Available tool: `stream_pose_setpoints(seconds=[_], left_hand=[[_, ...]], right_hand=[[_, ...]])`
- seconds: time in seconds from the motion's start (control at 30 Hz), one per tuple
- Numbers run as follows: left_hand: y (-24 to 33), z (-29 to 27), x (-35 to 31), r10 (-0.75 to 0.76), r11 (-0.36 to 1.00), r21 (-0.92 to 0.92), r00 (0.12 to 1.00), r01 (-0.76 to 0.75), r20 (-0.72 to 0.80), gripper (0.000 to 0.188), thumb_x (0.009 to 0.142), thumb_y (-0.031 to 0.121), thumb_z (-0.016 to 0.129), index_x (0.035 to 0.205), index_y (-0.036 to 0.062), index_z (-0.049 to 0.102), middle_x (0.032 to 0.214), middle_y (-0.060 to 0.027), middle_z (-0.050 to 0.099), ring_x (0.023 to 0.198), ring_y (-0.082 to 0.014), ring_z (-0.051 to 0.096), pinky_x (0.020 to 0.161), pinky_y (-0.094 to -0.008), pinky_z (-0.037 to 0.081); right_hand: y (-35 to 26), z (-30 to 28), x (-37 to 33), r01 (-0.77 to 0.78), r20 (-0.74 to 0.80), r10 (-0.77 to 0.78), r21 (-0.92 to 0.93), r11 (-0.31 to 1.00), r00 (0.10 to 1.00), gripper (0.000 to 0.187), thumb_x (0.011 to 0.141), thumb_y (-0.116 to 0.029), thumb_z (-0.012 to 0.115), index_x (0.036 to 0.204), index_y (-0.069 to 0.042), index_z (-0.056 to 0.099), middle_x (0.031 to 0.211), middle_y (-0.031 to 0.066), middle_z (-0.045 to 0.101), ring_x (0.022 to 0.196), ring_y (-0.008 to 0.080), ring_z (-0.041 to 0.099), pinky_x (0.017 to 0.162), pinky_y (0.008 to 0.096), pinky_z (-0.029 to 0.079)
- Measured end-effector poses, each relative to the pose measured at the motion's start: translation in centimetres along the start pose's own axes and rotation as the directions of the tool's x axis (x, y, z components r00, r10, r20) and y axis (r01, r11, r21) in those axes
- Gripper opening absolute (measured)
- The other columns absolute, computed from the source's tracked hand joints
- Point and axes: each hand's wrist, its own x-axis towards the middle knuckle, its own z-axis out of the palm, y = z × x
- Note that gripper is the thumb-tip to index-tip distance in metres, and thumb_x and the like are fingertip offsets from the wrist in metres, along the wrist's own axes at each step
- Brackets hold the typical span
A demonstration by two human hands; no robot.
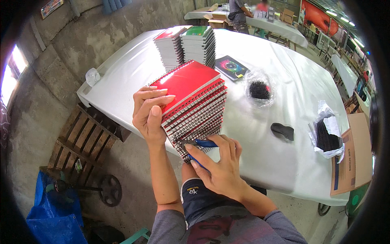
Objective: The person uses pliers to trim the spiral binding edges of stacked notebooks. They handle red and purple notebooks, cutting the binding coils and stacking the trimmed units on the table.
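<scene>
We judge wire-end crimping in hand: left hand clasps the leaning stack of red spiral notebooks at the table edge, right hand closed on blue-handled pliers at a lower coil; next calls for steady jaw aim on that coil

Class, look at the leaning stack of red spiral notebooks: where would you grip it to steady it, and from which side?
Grip the stack of red notebooks at its upper plain edge, from the left, probably as the left hand does. The wire spirals face the right hand with its blue-handled pliers, so that side should stay free.
</scene>
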Motion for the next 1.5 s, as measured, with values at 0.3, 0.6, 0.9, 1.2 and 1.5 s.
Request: stream_pose_setpoints(seconds=[0.3, 0.6, 0.9, 1.2, 1.5], left_hand=[[0.3, -0.1, -0.2, -0.042, 0.996, 0.073, 0.999, 0.043, -0.012, 0.041, 0.084, 0.032, 0.044, 0.077, -0.0013, 0.067, 0.085, -0.0135, 0.063, 0.095, -0.0262, 0.052, 0.094, -0.0428, 0.036], [0.2, -0.1, -0.3, -0.016, 1.000, -0.006, 1.000, 0.016, -0.019, 0.036, 0.084, 0.032, 0.051, 0.082, 0.0018, 0.071, 0.086, -0.0116, 0.062, 0.094, -0.0246, 0.051, 0.087, -0.0388, 0.040], [0.1, 0.0, -0.2, -0.027, 0.998, -0.050, 0.999, 0.026, -0.029, 0.033, 0.083, 0.029, 0.053, 0.082, 0.0021, 0.071, 0.086, -0.0112, 0.063, 0.094, -0.0243, 0.051, 0.088, -0.0393, 0.040], [0.3, 0.1, 0.0, -0.003, 1.000, -0.023, 1.000, 0.003, -0.013, 0.031, 0.084, 0.028, 0.053, 0.082, 0.0027, 0.071, 0.083, -0.0108, 0.063, 0.089, -0.0224, 0.052, 0.084, -0.0367, 0.040], [-0.1, 0.0, -0.2, 0.017, 0.999, -0.045, 0.999, -0.019, -0.033, 0.031, 0.084, 0.028, 0.053, 0.081, 0.0035, 0.071, 0.082, -0.0098, 0.063, 0.088, -0.0211, 0.052, 0.084, -0.0370, 0.041]], right_hand=[[0.0, -0.4, 0.5, -0.474, 0.463, 0.149, 0.744, 0.470, 0.874, 0.039, 0.089, -0.016, 0.054, 0.127, -0.010, 0.051, 0.094, 0.0144, 0.056, 0.078, 0.0230, 0.056, 0.066, 0.0338, 0.045], [0.3, -0.6, -0.1, -0.119, 0.151, 0.081, 0.261, 0.958, 0.985, 0.044, 0.083, -0.024, 0.061, 0.126, -0.021, 0.053, 0.106, 0.0110, 0.048, 0.094, 0.0241, 0.047, 0.082, 0.0389, 0.035], [0.3, -0.9, -1.4, -0.114, 0.133, 0.099, 0.108, 0.988, 0.986, 0.044, 0.079, -0.027, 0.064, 0.123, -0.026, 0.057, 0.113, 0.0112, 0.045, 0.102, 0.0257, 0.044, 0.087, 0.0406, 0.028], [-0.1, -1.1, -1.1, -0.088, 0.101, 0.080, 0.076, 0.993, 0.992, 0.043, 0.079, -0.025, 0.065, 0.121, -0.024, 0.058, 0.112, 0.0114, 0.046, 0.103, 0.0274, 0.045, 0.087, 0.0412, 0.028], [-0.5, 0.0, -0.9, -0.066, 0.092, 0.065, 0.000, 0.998, 0.994, 0.044, 0.077, -0.026, 0.066, 0.120, -0.026, 0.059, 0.114, 0.0108, 0.044, 0.106, 0.0278, 0.043, 0.088, 0.0425, 0.027]])
